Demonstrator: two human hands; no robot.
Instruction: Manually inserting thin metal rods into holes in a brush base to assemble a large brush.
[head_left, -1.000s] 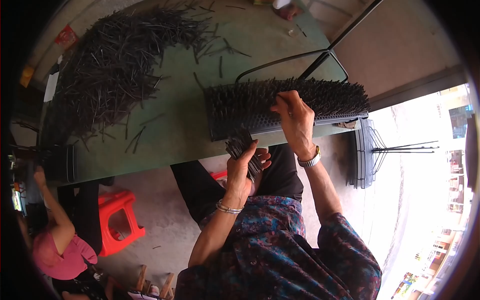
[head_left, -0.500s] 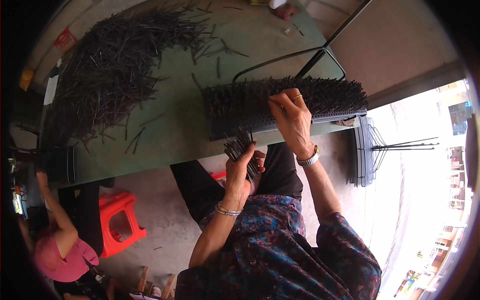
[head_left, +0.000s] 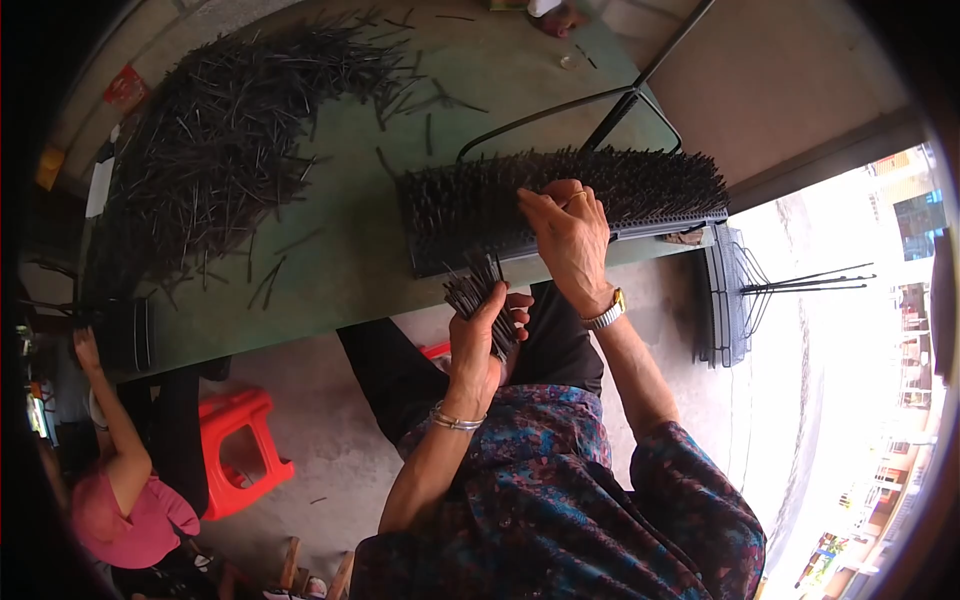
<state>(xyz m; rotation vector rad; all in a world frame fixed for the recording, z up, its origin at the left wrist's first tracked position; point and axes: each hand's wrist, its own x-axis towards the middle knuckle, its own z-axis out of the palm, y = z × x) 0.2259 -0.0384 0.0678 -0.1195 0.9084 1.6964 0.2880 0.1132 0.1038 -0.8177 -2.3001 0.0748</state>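
Many thin black strips (head_left: 468, 292) fill the grasping left fingers (head_left: 490, 304); pinched right fingers (head_left: 542, 210), contents hidden, have edged left along the oblong black bristled panel (head_left: 655, 185), suggesting progress.

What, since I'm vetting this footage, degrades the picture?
Head view: glare washes out the ground at right; head view: fisheye bends the green table; head view: the dark bristles blend together, so anything the right hand pinches is unclear.

Green table (head_left: 350, 200): flat top. Grey floor (head_left: 340, 430): below table. Red plastic stool (head_left: 267, 450): on floor, off table's near edge, toward left end. Plain greyish-brown wall (head_left: 790, 110): beyond table's right end. Wide opening (head_left: 770, 400): right of table; overexposed white daylight; buildings (head_left: 905, 400) outside.
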